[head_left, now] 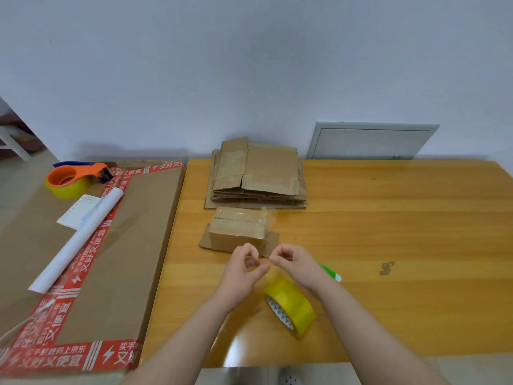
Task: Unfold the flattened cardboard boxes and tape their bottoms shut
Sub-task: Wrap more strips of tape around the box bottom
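**Both grips curled just short of the small box**

Nearest you, a yellow tape roll [290,305] stands on its edge on the wooden surface [402,218], just inside your right forearm and between your two arms.

Past it, your left grip [244,263] and right grip [291,261] hang close together above the surface. On each, the fingers are curled and thumb and forefinger meet. Whether they pinch anything cannot be told. A green and white tool [331,273] lies behind your right grip, which hides most of it. Further right there is a dark smudge [386,268] on the wood.

Just beyond your fingertips sits a small cardboard box [238,232]. It is opened out, with clear tape across its upper face and flaps spread flat on the surface at its base. Nothing lies between your grips and this box.

Behind it, almost touching, is the stack of flattened boxes [258,173], piled at the far edge against the wall. A grey panel [372,140] leans on the wall to the right of the stack.

To your left lies a large flat carton [125,245] edged with red printed tape. It carries a white paper roll [77,240], a printed sheet [77,211] partly under that roll, and at its far corner an orange tape dispenser [72,177] loaded with yellow tape.
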